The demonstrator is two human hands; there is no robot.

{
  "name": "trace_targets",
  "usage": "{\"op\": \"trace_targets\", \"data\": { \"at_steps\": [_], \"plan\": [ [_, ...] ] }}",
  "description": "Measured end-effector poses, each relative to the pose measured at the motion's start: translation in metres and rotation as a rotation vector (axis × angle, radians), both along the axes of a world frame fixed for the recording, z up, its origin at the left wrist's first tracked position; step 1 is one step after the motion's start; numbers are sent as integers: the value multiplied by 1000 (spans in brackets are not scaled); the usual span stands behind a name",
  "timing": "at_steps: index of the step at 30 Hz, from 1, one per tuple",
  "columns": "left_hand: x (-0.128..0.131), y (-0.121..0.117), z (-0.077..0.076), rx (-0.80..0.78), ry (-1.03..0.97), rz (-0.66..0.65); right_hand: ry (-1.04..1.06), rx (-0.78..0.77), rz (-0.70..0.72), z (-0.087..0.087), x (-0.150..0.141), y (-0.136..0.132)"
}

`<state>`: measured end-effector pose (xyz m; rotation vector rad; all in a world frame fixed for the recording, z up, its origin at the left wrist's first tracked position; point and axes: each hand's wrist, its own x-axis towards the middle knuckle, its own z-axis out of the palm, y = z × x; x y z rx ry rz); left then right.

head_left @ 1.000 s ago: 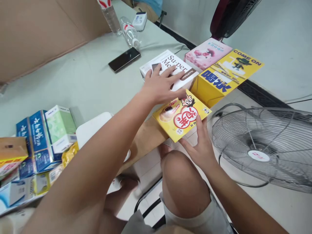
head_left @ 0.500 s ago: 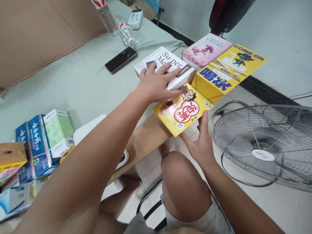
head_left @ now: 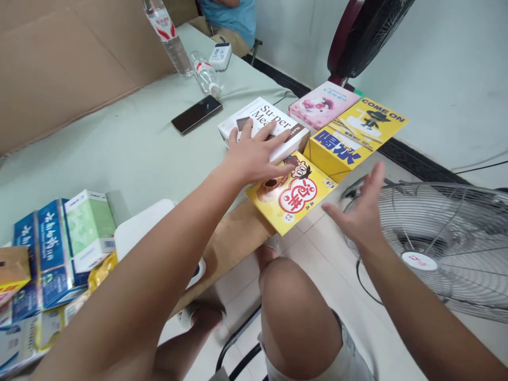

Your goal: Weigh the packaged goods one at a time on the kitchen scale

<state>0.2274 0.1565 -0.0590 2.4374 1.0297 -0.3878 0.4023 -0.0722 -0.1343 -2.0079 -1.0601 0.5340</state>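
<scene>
My left hand (head_left: 256, 153) lies with fingers spread on top of the white "Su-per Meal" box (head_left: 246, 112), its thumb reaching over the yellow cartoon box (head_left: 291, 198). That yellow box sits at the table corner, its near edge jutting past the edge. To its right my right hand (head_left: 359, 214) is in the air, fingers apart, touching nothing. Behind stand a pink box (head_left: 323, 103) and a yellow "COME ON" box (head_left: 337, 151), both close against the white box.
A black phone (head_left: 197, 114), a standing water bottle (head_left: 169, 37) and a lying bottle (head_left: 204, 74) are on the table (head_left: 130, 137). Several boxes, among them a green one (head_left: 90, 225), lie at left. A large metal fan (head_left: 428, 248) stands at right. Another person (head_left: 234, 21) sits beyond the table.
My right hand has let go of the yellow cartoon box's near corner and moved away to the right. My left hand stays on the white box. The view has tilted slightly upward.
</scene>
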Motion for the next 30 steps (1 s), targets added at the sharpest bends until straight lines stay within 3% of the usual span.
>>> {"op": "trace_targets", "data": {
  "at_steps": [4,15,19,22,25,28,30],
  "plan": [
    [1,-1,0,4,38,-21,-47,-18,161,-11,0,13],
    [10,-5,1,5,39,-37,-42,-42,197,-13,2,8],
    [9,-5,-1,14,21,-26,13,57,202,-14,12,1],
    [8,-6,-2,21,13,-22,-18,192,103,0,38,7],
    [8,-7,-3,30,0,-18,-169,248,8,36,74,46],
    [8,-8,-2,35,-8,-11,-307,-31,25,72,106,113],
    [8,-8,-2,31,-6,-4,-314,-254,50,81,122,157]
  ]
}}
